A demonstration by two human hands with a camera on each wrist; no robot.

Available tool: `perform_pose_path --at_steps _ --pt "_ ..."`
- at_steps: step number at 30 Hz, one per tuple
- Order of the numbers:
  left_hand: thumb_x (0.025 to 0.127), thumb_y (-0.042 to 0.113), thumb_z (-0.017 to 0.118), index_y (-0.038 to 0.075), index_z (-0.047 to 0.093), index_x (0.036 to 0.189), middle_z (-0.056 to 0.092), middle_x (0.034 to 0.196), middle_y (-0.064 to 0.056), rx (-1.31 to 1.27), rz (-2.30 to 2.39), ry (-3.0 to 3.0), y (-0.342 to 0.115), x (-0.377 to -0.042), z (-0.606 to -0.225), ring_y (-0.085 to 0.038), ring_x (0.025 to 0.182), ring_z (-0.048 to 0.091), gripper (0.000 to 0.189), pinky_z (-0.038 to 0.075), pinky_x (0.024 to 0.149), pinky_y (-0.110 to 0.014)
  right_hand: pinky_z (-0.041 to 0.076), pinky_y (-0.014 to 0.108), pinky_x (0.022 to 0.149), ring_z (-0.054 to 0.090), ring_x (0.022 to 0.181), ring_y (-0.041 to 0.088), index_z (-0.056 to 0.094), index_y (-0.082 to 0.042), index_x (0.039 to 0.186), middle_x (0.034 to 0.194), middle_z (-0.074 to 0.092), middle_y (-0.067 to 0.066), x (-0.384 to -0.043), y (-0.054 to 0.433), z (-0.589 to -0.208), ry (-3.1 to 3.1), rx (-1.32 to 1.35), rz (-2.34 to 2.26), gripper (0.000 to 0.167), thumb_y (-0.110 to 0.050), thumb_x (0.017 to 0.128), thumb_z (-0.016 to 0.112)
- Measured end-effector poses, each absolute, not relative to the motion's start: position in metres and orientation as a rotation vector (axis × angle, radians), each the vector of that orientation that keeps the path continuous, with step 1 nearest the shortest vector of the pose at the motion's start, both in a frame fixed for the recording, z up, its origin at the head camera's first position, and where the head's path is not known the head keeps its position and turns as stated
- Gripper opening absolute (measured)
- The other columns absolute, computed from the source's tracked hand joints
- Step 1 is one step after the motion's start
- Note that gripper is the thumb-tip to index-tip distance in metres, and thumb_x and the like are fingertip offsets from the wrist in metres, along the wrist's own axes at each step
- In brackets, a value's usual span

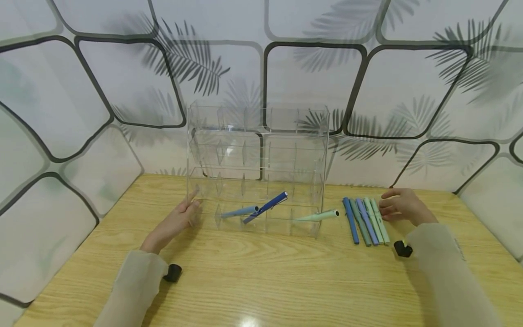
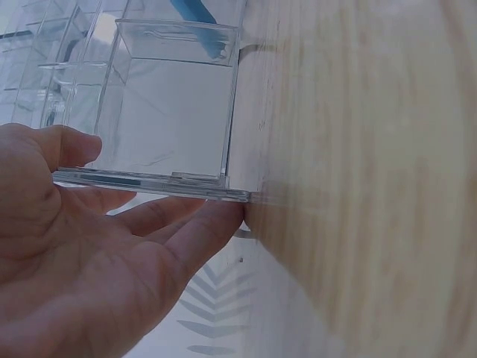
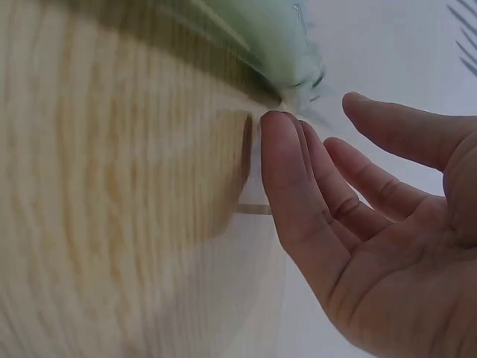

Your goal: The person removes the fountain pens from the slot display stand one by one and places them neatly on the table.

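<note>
A clear tiered pen rack point(image 1: 257, 170) stands upright on the table against the wall. My left hand point(image 1: 173, 225) holds its left side wall near the bottom, the thumb point(image 2: 78, 147) on the inner side and the fingers underneath the panel's outer face. The rack's lowest tier carries a light blue pen point(image 1: 239, 212), a dark blue pen point(image 1: 267, 207) and a pale green pen point(image 1: 316, 216), all leaning. To the rack's right lies a row of several pens point(image 1: 366, 221) in blue, green and purple. Beside the row's right end is my right hand point(image 1: 404, 206), fingers loosely bent, with nothing in its grasp.
A light wood-grain table point(image 1: 261, 281) extends toward me. Behind it rises a wall covering point(image 1: 314, 86) with dark outlines and leaf prints, and the same covering closes off the left and right sides.
</note>
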State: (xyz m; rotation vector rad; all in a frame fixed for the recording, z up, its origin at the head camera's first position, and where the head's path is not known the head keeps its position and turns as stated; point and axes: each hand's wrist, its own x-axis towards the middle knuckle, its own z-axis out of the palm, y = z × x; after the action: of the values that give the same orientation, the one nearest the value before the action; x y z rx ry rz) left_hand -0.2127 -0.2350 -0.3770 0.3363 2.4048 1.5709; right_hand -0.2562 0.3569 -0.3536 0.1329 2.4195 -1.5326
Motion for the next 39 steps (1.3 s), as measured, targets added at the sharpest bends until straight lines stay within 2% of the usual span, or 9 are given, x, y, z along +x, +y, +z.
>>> perform_pose_path --at_steps 3,10,16,20,28,33,36,39 --pt "0.114 0.033 0.029 0.015 -0.006 0.164 0.011 0.163 -0.033 0.333 1.568 2.405 -0.235 -0.213 -0.377 -0.052 0.147 0.015 0.064 0.025 0.111 -0.066 0.059 0.034 0.069 0.069 0.071 0.015 0.037 0.021 0.13 0.083 0.07 0.004 -0.257 0.358 -0.356 2.413 0.126 -1.533 0.039 0.0 0.101 0.053" --pt "0.113 0.033 0.029 0.015 -0.006 0.164 0.015 0.162 -0.033 0.351 1.552 2.426 -0.236 -0.213 -0.377 -0.048 0.14 0.03 0.064 0.036 0.103 -0.056 0.059 0.035 0.07 0.07 0.074 0.015 0.036 0.023 0.133 0.085 0.071 0.005 -0.255 0.359 -0.356 2.454 0.095 -1.466 0.045 -0.001 0.101 0.055" --pt "0.114 0.033 0.029 0.016 -0.006 0.164 0.011 0.163 -0.033 0.351 1.566 2.415 -0.235 -0.213 -0.376 -0.051 0.143 0.024 0.064 0.031 0.107 -0.063 0.059 0.036 0.075 0.07 0.08 0.014 0.034 0.022 0.138 0.093 0.071 0.004 -0.249 0.36 -0.345 2.476 0.071 -1.492 0.051 -0.007 0.103 0.057" --pt "0.114 0.034 0.028 0.016 -0.005 0.164 0.011 0.162 -0.033 0.319 1.562 2.416 -0.235 -0.213 -0.375 -0.052 0.147 0.014 0.063 0.021 0.112 -0.066 0.058 0.038 0.079 0.07 0.086 0.013 0.034 0.02 0.141 0.101 0.068 0.002 -0.243 0.354 -0.334 2.489 0.003 -1.528 0.054 -0.01 0.104 0.058" --pt "0.113 0.035 0.029 0.017 -0.007 0.164 0.01 0.164 -0.029 0.34 1.566 2.394 -0.235 -0.211 -0.375 -0.051 0.147 0.014 0.065 0.021 0.111 -0.068 0.057 0.041 0.085 0.069 0.096 0.009 0.04 0.009 0.141 0.108 0.067 -0.008 -0.231 0.339 -0.317 2.433 -0.147 -1.622 0.05 -0.014 0.103 0.063" --pt "0.113 0.035 0.03 0.014 -0.006 0.164 0.008 0.165 -0.029 0.352 1.571 2.402 -0.236 -0.211 -0.375 -0.052 0.146 0.017 0.065 0.021 0.111 -0.067 0.057 0.039 0.085 0.069 0.1 0.01 0.039 0.009 0.142 0.11 0.068 -0.011 -0.221 0.329 -0.31 2.437 -0.223 -1.645 0.051 -0.013 0.103 0.063" --pt "0.113 0.035 0.03 0.013 -0.006 0.164 0.009 0.165 -0.029 0.359 1.57 2.409 -0.236 -0.212 -0.376 -0.051 0.146 0.02 0.066 0.022 0.111 -0.066 0.057 0.037 0.085 0.069 0.101 0.012 0.04 0.01 0.142 0.113 0.069 -0.008 -0.215 0.321 -0.305 2.436 -0.275 -1.657 0.051 -0.012 0.102 0.064" --pt "0.113 0.036 0.029 0.013 -0.007 0.164 0.01 0.164 -0.029 0.355 1.565 2.406 -0.236 -0.212 -0.376 -0.051 0.146 0.019 0.066 0.021 0.112 -0.066 0.057 0.037 0.084 0.07 0.102 0.016 0.046 0.005 0.138 0.115 0.069 -0.003 -0.209 0.314 -0.302 2.42 -0.322 -1.676 0.043 -0.009 0.102 0.063"
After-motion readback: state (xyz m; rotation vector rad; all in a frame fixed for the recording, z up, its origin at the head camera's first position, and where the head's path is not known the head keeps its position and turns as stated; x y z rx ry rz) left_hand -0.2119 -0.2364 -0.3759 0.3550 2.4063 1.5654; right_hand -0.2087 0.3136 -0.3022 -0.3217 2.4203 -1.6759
